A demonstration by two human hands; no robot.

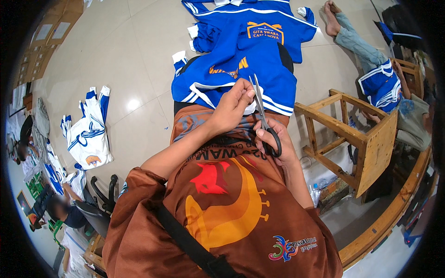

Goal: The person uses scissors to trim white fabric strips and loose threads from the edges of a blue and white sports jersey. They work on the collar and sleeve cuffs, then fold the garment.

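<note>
A blue garment [271,81] with white striped edging and orange lettering lies over my lap and knees. My left hand [234,104] is pinched at its edge, on something too small to make out. My right hand [273,139] grips black-handled metal scissors [259,104], blades pointing up beside my left fingertips and slightly apart. Beyond, another blue garment [289,23] with an orange-bordered emblem lies spread on the tiled floor [134,60].
White-and-blue garments [90,134] lie at left, cardboard boxes [48,39] behind. A wooden stool [371,148] stands right. A seated person [412,123] holds blue cloth at far right; others work at lower left [69,211], near a black chair [95,213].
</note>
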